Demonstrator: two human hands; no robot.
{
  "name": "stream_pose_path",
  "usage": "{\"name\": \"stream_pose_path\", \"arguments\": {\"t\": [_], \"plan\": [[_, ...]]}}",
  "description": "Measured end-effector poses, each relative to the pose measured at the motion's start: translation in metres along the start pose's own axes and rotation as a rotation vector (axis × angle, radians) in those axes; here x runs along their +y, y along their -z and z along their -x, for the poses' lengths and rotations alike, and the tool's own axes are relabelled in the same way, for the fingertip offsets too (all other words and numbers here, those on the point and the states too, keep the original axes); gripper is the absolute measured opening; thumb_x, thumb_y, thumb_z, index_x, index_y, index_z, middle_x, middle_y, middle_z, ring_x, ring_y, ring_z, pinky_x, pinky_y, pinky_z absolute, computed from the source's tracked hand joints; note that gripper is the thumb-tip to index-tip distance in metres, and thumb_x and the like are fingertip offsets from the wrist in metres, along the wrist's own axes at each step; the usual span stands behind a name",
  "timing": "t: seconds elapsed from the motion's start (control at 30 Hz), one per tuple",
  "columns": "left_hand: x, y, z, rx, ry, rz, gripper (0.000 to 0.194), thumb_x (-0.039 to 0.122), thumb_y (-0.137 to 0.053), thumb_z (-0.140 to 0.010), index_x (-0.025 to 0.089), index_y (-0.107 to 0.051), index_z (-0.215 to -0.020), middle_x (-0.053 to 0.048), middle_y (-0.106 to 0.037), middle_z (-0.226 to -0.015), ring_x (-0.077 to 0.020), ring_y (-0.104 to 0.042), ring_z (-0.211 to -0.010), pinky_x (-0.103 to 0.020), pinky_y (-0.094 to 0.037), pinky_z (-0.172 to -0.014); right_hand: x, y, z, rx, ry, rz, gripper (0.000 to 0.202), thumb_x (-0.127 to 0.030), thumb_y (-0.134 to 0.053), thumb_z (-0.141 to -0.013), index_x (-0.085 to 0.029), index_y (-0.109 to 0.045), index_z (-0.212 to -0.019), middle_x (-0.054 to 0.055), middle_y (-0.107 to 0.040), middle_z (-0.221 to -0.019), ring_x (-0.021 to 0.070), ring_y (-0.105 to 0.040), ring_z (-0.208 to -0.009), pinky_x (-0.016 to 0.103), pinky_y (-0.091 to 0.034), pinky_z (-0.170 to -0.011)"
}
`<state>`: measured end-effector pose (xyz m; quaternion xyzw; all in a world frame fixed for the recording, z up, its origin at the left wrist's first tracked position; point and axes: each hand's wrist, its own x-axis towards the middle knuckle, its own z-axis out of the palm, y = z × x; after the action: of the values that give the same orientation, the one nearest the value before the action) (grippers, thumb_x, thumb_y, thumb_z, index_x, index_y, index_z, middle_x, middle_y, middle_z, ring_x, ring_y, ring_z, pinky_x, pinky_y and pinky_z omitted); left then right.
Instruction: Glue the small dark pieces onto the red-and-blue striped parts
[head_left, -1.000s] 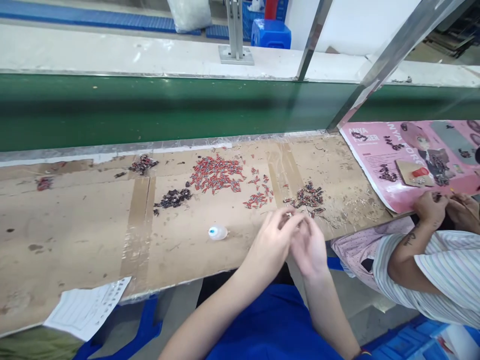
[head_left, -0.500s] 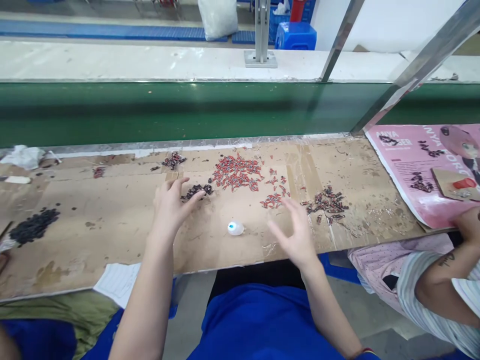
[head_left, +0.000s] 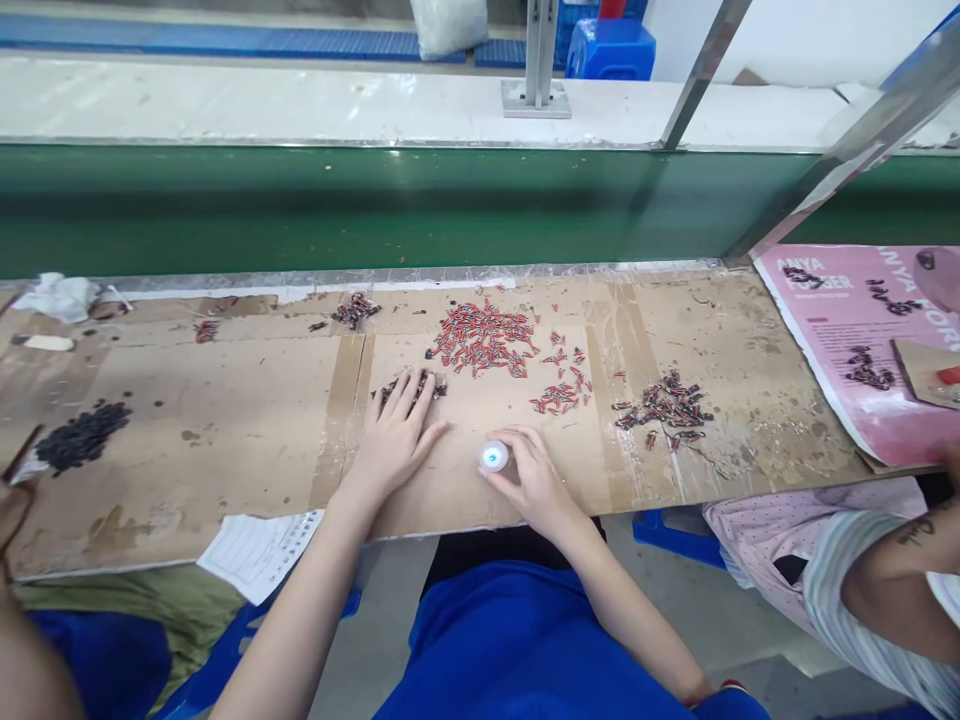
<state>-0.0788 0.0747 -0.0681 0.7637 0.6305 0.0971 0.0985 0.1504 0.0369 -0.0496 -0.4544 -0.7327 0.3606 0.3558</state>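
Heading the list at the near side: one bright-blue shirt [head_left: 487, 640], the wearer's forearms reaching forward. One white printed paper sheet [head_left: 251, 555], overhanging the near edge of a brown cardboard-covered table [head_left: 247, 420]. One right hand [head_left: 529, 475], fingers and thumb curled closely round a small, round, whitish plastic bottle [head_left: 493, 456] with a blue spot on top; whether the bottle rests on the cardboard cannot be told. One left hand [head_left: 401, 435], just beyond and to the left, fingers extended and slightly parted over a low heap of small dark pieces [head_left: 439, 386], partly covered; whether any is gripped cannot be told. One heap of matt black pieces [head_left: 82, 435], well to the left. One scatter of dark-and-red pieces [head_left: 671, 402], to the right of the bottle. One small cluster of red pieces [head_left: 561, 398], between that scatter and the left hand. One large red-and-grey heap [head_left: 484, 338], beyond both hands. One mixed dark-and-red pile [head_left: 356, 311], farther left. Lastly, one long green panel [head_left: 375, 210] behind the table, one white ledge [head_left: 300, 105], one blue plastic stool [head_left: 611, 48].
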Motion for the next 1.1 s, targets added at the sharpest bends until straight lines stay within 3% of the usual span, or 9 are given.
{"name": "stream_pose_path", "arguments": {"t": [0.17,0.23,0.33,0.47,0.57,0.73,0.83,0.97,1.1], "plan": [[0.014,0.018,0.014,0.011,0.009,0.087,0.057,0.048,-0.033,-0.097,0.029,-0.037,-0.151,-0.01,-0.028,-0.163,-0.0356,-0.023,-0.15,-0.066,-0.017,-0.116,0.007,0.023,0.017,0.068,-0.112,-0.152,0.039,-0.044,-0.061,-0.092,-0.021,-0.06,-0.123,0.012,-0.068,-0.117,0.0248,-0.064,-0.109,0.041,-0.052,-0.097],[0.008,0.029,-0.004,0.15,0.094,0.178,0.053,0.044,-0.035,-0.096,0.027,-0.046,-0.145,-0.012,-0.041,-0.156,-0.0334,-0.037,-0.143,-0.059,-0.028,-0.115,0.01,0.032,0.022,0.134,-0.155,-0.233,0.046,-0.049,-0.062,-0.09,-0.022,-0.06,-0.127,0.012,-0.067,-0.122,0.0261,-0.064,-0.112,0.042,-0.051,-0.098],[-0.007,0.039,-0.049,0.258,0.161,0.284,0.039,0.037,-0.039,-0.093,0.021,-0.068,-0.114,-0.014,-0.067,-0.123,-0.0298,-0.059,-0.12,-0.048,-0.043,-0.107,0.012,0.041,0.025,0.242,-0.23,-0.369,0.053,-0.055,-0.066,-0.084,-0.025,-0.063,-0.126,0.011,-0.067,-0.123,0.0264,-0.067,-0.102,0.042,-0.055,-0.088],[-0.02,0.039,-0.098,0.068,0.252,0.446,0.025,0.038,-0.063,-0.076,0.02,-0.07,-0.091,-0.011,-0.074,-0.096,-0.0275,-0.067,-0.088,-0.043,-0.054,-0.089,0.013,0.05,0.029,0.408,-0.338,-0.49,0.049,-0.055,-0.073,-0.074,-0.025,-0.067,-0.113,0.008,-0.072,-0.103,0.0218,-0.067,-0.078,0.034,-0.055,-0.065],[-0.021,0.036,-0.106,0.007,0.26,0.509,0.018,0.034,-0.066,-0.072,0.021,-0.07,-0.084,-0.008,-0.074,-0.083,-0.025,-0.066,-0.078,-0.039,-0.055,-0.081,0.017,0.054,0.032,0.539,-0.395,-0.601,0.043,-0.054,-0.076,-0.069,-0.024,-0.064,-0.096,0.002,-0.068,-0.077,0.0171,-0.062,-0.063,0.028,-0.048,-0.052],[-0.017,0.045,-0.076,0.107,0.258,0.483,0.018,0.033,-0.061,-0.077,0.022,-0.072,-0.087,-0.007,-0.073,-0.089,-0.0224,-0.065,-0.078,-0.038,-0.055,-0.079,0.026,0.057,0.034,0.668,-0.426,-0.745,0.035,-0.055,-0.069,-0.069,-0.024,-0.06,-0.084,0.0,-0.063,-0.07,0.0154,-0.056,-0.057,0.028,-0.043,-0.049],[0.004,0.045,-0.042,0.219,0.163,0.552,0.019,0.038,-0.063,-0.078,0.023,-0.074,-0.085,-0.006,-0.074,-0.092,-0.0223,-0.067,-0.085,-0.037,-0.055,-0.08,0.026,0.055,0.028,0.7,-0.441,-0.804,0.03,-0.05,-0.069,-0.068,-0.024,-0.062,-0.081,0.001,-0.064,-0.071,0.0164,-0.059,-0.06,0.029,-0.045,-0.052],[0.048,0.018,0.004,0.163,0.043,0.717,0.014,0.036,-0.068,-0.081,0.026,-0.076,-0.081,-0.004,-0.076,-0.085,-0.0219,-0.068,-0.087,-0.04,-0.053,-0.088,0.021,0.047,0.017,0.688,-0.459,-0.776,0.032,-0.051,-0.069,-0.068,-0.022,-0.064,-0.08,0.002,-0.068,-0.072,0.0155,-0.057,-0.057,0.027,-0.041,-0.048],[0.075,-0.016,0.032,0.225,0.115,0.62,0.008,0.03,-0.07,-0.082,0.029,-0.077,-0.078,-0.004,-0.077,-0.085,-0.0282,-0.064,-0.103,-0.05,-0.046,-0.095,0.014,0.037,0.009,0.679,-0.487,-0.673,0.034,-0.05,-0.075,-0.063,-0.02,-0.068,-0.077,0.004,-0.071,-0.068,0.0175,-0.062,-0.058,0.028,-0.046,-0.052]]}}
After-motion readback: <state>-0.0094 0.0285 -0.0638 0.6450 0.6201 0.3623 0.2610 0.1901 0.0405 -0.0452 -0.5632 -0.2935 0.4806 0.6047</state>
